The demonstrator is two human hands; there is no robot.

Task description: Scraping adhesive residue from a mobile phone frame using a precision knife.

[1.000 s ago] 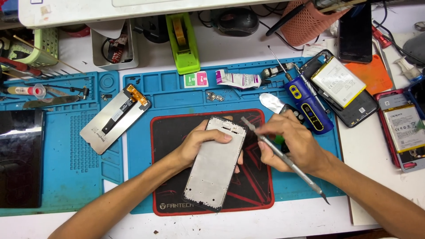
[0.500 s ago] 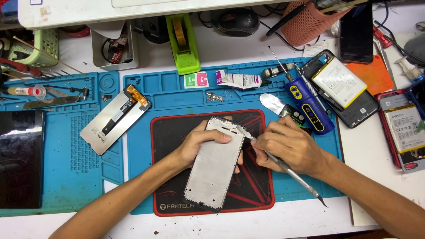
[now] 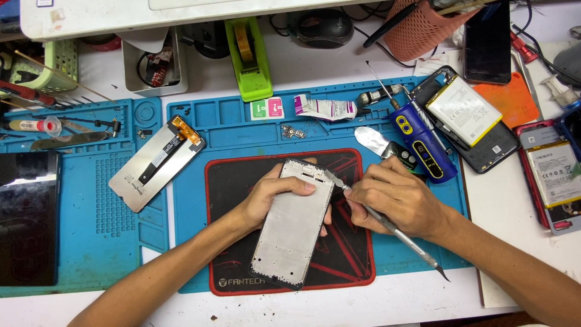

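- My left hand (image 3: 266,197) has its fingers (image 3: 301,186) curled shut around the bare silver-grey metal phone frame (image 3: 293,227), thumb over its upper face, holding it tilted above the black and red work pad (image 3: 348,266).
- My right hand (image 3: 393,200) has its fingers closed tight on the slim metal scraping tool (image 3: 387,227); the blade tip sits at the frame's top right edge, just beyond my left fingertips.
- I judge the blade could skid off the thin edge toward my left fingers, since they lie just beside the tip.
- Too much force could bend the frame, which is propped only by my left grip.
- Loose small screws (image 3: 293,131) lie beyond the fingers on the blue silicone repair mat (image 3: 200,242); a jolt could scatter them.
- The white table (image 3: 423,303) is crowded: a detached display panel with an orange flex cable (image 3: 156,162) lies left of my left fingers, and a blue electric screwdriver (image 3: 420,142) and an opened phone showing its battery (image 3: 466,118) lie just past my right fingers.
- A green tape dispenser (image 3: 248,51) stands farther off.
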